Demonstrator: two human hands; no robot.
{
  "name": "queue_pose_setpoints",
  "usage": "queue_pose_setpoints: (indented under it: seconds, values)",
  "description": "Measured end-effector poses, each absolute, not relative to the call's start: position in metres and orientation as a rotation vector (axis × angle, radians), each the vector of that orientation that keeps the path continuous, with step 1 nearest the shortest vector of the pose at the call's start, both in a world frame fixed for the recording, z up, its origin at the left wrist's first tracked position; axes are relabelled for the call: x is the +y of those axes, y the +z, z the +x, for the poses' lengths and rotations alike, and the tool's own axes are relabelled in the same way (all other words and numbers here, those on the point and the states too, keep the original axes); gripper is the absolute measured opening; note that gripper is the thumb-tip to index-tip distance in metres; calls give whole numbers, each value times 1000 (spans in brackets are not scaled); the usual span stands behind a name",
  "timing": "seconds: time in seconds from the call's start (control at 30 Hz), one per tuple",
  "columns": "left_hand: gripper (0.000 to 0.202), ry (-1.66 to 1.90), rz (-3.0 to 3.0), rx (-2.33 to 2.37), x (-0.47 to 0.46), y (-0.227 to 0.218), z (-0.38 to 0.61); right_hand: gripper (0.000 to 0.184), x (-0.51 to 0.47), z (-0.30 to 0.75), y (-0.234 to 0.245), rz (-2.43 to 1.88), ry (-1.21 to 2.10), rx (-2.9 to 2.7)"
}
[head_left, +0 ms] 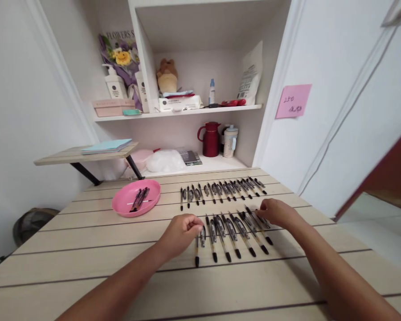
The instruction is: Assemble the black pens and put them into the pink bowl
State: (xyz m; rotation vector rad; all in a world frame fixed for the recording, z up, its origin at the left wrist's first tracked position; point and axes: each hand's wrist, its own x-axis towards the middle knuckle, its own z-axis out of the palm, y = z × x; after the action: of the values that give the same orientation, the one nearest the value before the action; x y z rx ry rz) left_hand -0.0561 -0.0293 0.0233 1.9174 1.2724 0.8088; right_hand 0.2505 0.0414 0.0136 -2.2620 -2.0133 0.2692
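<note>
Two rows of black-ended pens with clear barrels lie on the slatted wooden table. Small dark clear pieces that look like pen caps lie between the pens. My left hand has its fingers curled together over the upper end of the leftmost pen in the front row. At that row's right end, my right hand is closed, fingertips down by the last pen and a cap. Whatever either set of fingertips grips is hidden. Behind lies the far row of pens, apart from both hands.
A pink round tray holding several pens stands at the back left, by a small raised shelf with papers. Behind the table is a white cabinet with a red jug and a cup. A pink note hangs at right.
</note>
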Motion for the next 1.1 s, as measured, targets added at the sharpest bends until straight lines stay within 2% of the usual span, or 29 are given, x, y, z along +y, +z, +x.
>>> queue_pose_setpoints:
  seconds: [0.6, 0.87, 0.97, 1.1]
  values:
    - [23, 725, 1914, 1183, -32, 19, -34, 17, 26, 259, -19, -2201, 186, -1987]
    - [24, 720, 1855, 1197, -30, 14, -41, 12, 6, 272, -3, -2152, 313, -1941]
    - [24, 726, 1833, 1193, -29, 12, -41, 15, -6, 266, 4, -2103, 269, -1959]
    - [23, 709, 1835, 1184, -28, 10, -40, 9, -15, 244, -1, -2124, 198, -1988]
